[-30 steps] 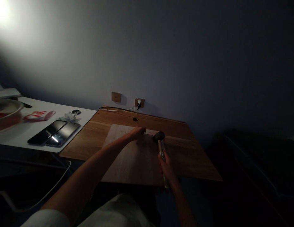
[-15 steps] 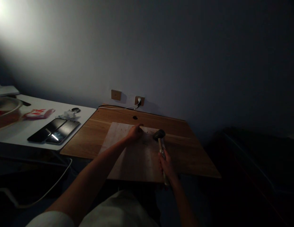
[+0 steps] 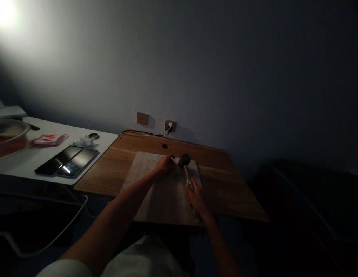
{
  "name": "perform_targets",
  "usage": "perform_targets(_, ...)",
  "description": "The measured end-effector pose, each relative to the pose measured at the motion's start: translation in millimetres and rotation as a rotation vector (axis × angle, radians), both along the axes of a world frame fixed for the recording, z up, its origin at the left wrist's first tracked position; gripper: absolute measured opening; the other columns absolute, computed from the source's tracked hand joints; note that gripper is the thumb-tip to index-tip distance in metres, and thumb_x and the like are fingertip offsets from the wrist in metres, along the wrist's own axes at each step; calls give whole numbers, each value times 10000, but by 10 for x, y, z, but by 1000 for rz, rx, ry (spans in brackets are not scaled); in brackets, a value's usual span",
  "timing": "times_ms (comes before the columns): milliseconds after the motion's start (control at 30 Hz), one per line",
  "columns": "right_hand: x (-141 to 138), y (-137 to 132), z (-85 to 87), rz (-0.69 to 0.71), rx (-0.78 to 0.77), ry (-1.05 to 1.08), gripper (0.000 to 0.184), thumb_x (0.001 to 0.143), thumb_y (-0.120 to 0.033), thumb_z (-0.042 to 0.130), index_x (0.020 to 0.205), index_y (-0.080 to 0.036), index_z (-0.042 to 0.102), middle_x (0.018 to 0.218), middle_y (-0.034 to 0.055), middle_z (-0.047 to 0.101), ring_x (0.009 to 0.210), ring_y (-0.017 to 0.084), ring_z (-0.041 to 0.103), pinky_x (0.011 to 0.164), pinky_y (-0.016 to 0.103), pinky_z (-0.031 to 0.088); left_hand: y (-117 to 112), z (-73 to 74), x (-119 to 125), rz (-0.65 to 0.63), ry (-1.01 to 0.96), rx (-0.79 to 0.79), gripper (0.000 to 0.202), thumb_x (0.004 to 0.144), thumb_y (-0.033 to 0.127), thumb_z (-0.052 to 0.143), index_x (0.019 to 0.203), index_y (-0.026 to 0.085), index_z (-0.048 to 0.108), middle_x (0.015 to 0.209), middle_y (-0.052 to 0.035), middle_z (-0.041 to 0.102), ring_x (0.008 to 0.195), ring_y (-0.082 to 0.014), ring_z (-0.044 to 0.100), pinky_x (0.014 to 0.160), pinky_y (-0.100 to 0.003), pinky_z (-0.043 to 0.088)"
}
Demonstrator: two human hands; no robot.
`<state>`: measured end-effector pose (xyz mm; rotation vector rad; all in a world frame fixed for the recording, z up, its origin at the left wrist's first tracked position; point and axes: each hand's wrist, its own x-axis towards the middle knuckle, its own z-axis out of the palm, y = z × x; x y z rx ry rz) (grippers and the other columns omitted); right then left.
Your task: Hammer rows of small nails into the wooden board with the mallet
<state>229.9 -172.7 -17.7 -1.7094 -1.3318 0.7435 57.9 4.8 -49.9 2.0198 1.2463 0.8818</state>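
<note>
A pale wooden board lies on a brown wooden desk. My left hand rests near the board's far edge, its fingers pinched together on something too small to make out. My right hand grips the handle of a hammer. The hammer's dark head is just to the right of my left fingertips, close above the board. The room is dim.
A white table to the left carries two dark phones, a red and white packet, a bowl and small bits. A white cable runs to a wall socket. A dark bulk of furniture stands at the right.
My right hand has swung the hammer to the left and farther away, bringing its head close to my left fingertips. The left hand has stayed at the same spot on the board.
</note>
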Motion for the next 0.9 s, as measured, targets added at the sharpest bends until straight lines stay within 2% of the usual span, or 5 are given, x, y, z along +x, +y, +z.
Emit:
perform_targets(267, -192, 237, 21, 74, 23, -109, 589, 890, -412, 522, 1420, -180, 629, 1020, 98, 764, 764, 246, 719, 648, 322, 545, 8, -40, -7, 4, -41, -8, 353, 788, 124, 708, 1137, 152, 668, 953, -69, 770, 859, -197, 725, 774, -264, 533)
perform_targets(467, -195, 235, -19, 74, 22, -97, 580, 885, -425, 522, 1397, -183, 649, 1060, 103, 765, 879, 262, 736, 732, 335, 567, 13, -56, 11, 0, -33, 10, 385, 805, 139, 707, 1183, 167, 637, 977, -68, 773, 895, -204, 727, 782, -274, 535)
perform_targets(667, -34, 97, -20, 48, 16, -30, 604, 857, -496, 591, 1377, -195, 660, 913, 76, 755, 808, 267, 722, 677, 345, 560, 14, 213, -163, -107, 120, -27, 458, 765, 163, 723, 1210, 169, 615, 979, -48, 730, 803, -166, 689, 697, -235, 522)
perform_targets(767, 58, -20, -37, 28, 7, 8, 644, 851, -550, 583, 1386, -198, 645, 864, 65, 737, 691, 254, 689, 592, 346, 539, -121, 375, -346, -317, 276, 12, 427, 684, 169, 794, 1098, 184, 690, 917, -29, 709, 763, -165, 664, 691, -229, 502)
perform_targets(900, 121, -169, -72, 5, 8, 51, 625, 830, -579, 607, 1324, -205, 683, 757, 42, 696, 585, 234, 635, 508, 325, 498, -365, 524, -411, -500, 521, 176, 284, 752, 156, 732, 1034, 195, 736, 933, -66, 697, 771, -192, 661, 687, -249, 492)
